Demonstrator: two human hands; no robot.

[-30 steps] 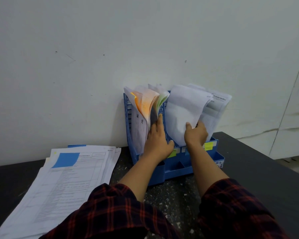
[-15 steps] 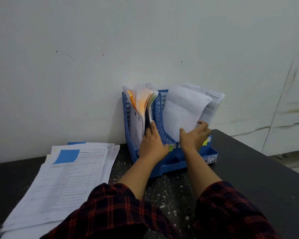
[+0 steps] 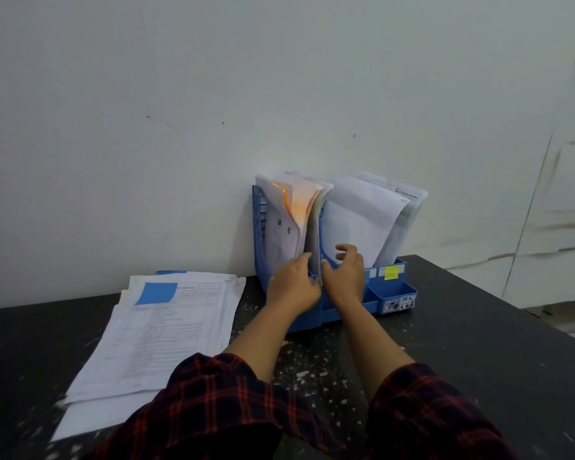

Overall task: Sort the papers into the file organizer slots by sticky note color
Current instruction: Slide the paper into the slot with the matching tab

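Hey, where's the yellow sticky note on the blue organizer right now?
In the head view, the yellow sticky note sits on the front face of the blue file organizer, toward its right end, just right of the right hand and above the small front tray.

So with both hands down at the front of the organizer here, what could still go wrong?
1. The papers in the left slot fan out and curl over at the top; they may slump or spill over the file organizer wall.
2. The left hand and right hand sit close together near the divider and could snag those sheets.
3. The loose stack lies splayed near the table edge and might slide.
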